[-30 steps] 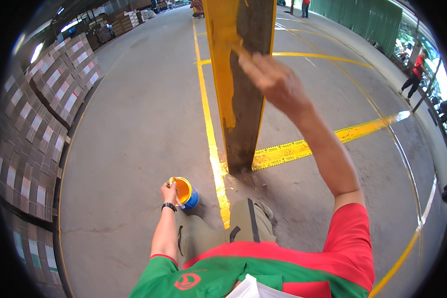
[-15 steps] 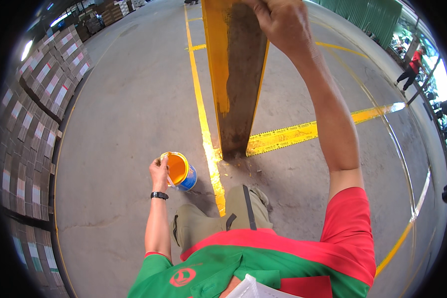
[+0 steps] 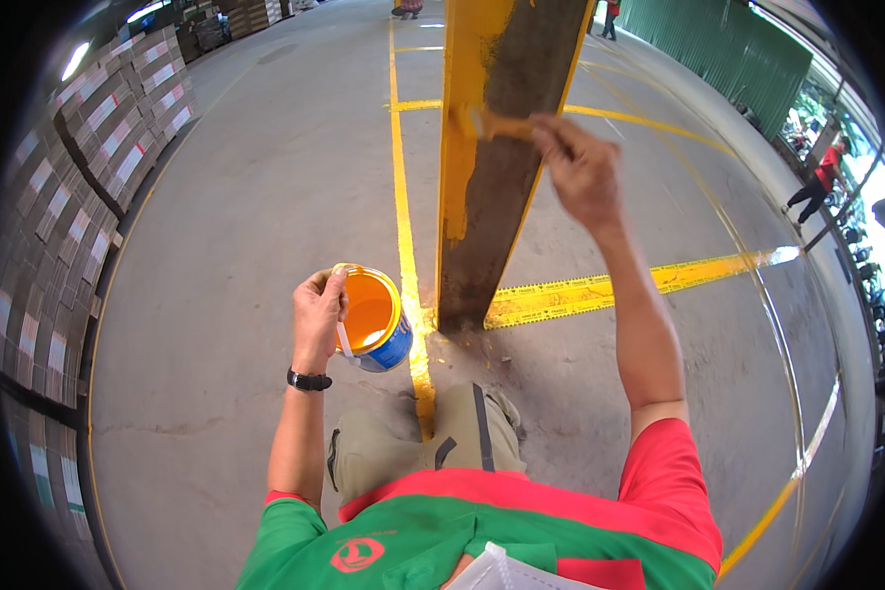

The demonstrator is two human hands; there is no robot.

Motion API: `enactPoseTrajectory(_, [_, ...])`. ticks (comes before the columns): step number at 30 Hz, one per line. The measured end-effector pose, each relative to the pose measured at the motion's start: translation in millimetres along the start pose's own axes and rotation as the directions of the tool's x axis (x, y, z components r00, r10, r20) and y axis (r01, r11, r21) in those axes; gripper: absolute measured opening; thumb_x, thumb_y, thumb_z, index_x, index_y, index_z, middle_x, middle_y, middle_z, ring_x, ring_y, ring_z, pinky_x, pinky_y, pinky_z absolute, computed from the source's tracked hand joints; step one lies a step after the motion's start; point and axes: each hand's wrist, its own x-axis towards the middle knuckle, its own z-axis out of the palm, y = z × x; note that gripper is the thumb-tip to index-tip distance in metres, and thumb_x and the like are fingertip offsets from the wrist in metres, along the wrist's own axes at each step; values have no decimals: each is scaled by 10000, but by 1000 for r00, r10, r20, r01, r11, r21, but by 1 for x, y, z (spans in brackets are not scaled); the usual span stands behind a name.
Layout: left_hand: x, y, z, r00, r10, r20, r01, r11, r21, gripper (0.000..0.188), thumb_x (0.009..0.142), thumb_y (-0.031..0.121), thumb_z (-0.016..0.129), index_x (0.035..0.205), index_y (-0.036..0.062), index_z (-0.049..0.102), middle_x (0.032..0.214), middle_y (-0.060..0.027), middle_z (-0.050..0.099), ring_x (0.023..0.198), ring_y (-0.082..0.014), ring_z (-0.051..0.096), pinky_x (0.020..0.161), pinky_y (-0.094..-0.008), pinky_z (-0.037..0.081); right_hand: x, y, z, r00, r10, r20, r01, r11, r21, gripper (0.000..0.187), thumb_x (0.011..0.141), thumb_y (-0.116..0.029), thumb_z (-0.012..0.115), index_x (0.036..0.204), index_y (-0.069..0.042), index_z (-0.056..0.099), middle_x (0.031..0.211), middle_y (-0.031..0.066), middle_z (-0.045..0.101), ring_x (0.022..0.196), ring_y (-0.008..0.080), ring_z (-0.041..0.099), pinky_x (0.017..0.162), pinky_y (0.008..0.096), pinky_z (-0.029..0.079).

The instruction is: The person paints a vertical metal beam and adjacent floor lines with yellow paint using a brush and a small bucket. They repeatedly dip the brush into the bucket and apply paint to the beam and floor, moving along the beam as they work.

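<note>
My left hand (image 3: 317,310) is closed on the rim and pale handle of a blue paint can (image 3: 395,344), tilted so its orange-yellow paint shows. My right hand (image 3: 584,177) grips the handle of a paintbrush (image 3: 507,126). Its bristles, blurred by motion, are at the face of an upright steel column (image 3: 523,88). A yellow coat covers the left part of that face down to a ragged lower end. The rest of the face is bare dark brown, and its right edge is yellow.
Yellow lines run over the grey floor (image 3: 216,324), and a broad yellow strip (image 3: 560,303) meets the column's foot. Stacked cartons (image 3: 44,265) line the left side. At the far right stands a person in red (image 3: 824,179), near a green corrugated wall (image 3: 713,49).
My right hand has come down from near the top of the view, bringing the paintbrush into sight. The paint can in my left hand has risen and come nearer the view.
</note>
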Motion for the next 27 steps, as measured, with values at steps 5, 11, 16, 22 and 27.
enactPoseTrajectory(5, [-6,19,14,999,-22,36,22,1000,5,229,991,204,654,965,-22,682,690,17,562,546,-40,473,470,-195,370,79,3,-15,862,-314,-398,277,949,-149,172,935,-151,702,1095,-97,735,922,126,736,770,332,711,652,365,557])
enactPoseTrajectory(11, [-7,27,14,998,-19,66,19,1000,0,252,997,235,650,980,-15,670,704,20,549,565,-36,480,458,-180,353,0,-9,13,970,-239,46,242,928,-284,252,889,-44,718,1140,-68,720,1100,150,729,915,307,712,746,387,587])
enactPoseTrajectory(16, [-4,29,13,998,-25,50,21,997,77,286,1005,269,640,1002,-16,663,734,22,548,598,-42,490,470,-186,349,-91,-6,22,998,-3,69,8,998,-69,215,926,-65,700,1138,-38,716,1041,146,746,905,297,729,783,357,586])
enactPoseTrajectory(22, [1,22,8,997,5,78,-12,996,93,283,1004,266,640,999,-17,666,758,6,565,640,-56,511,515,-199,371,-114,-45,37,891,126,437,-207,968,144,168,957,-116,678,1097,-33,719,945,137,746,780,224,708,703,299,544])
enactPoseTrajectory(27, [1,23,13,998,-16,62,16,1000,2,235,1010,228,630,975,-1,672,760,5,590,640,-59,518,517,-199,385,-116,-58,101,731,-58,680,-75,984,164,166,946,-179,644,1050,-81,729,897,145,725,772,327,692,658,385,541])
